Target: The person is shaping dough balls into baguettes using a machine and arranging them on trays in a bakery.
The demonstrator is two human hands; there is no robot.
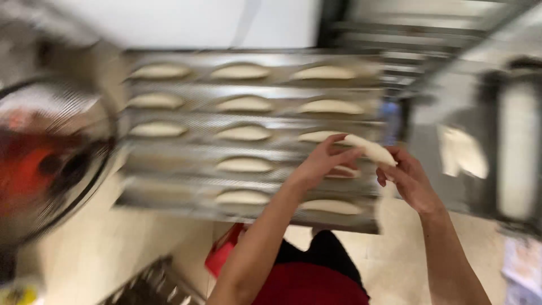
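While both hands meet right of the frame's middle, they hold one pale, elongated dough piece (370, 149) between them, soft-looking and tapered at its ends, lying aslant above the tray's right side. The left hand (322, 161) has its fingers curled onto the piece's upper left end; the right hand (409, 181) pinches the lower right end, fingers closed on it. Below and behind them a corrugated metal tray (169, 197) fills the centre of the frame, its channels carrying similar shaped dough pieces (244, 133) in rows; the lower left channels show bare metal. A red fan behind a wire guard (45, 164) sits at the left edge, heavily blurred. At the lower right corner lies what seems to be printed paper (522, 268), whitish, too smeared to make out.
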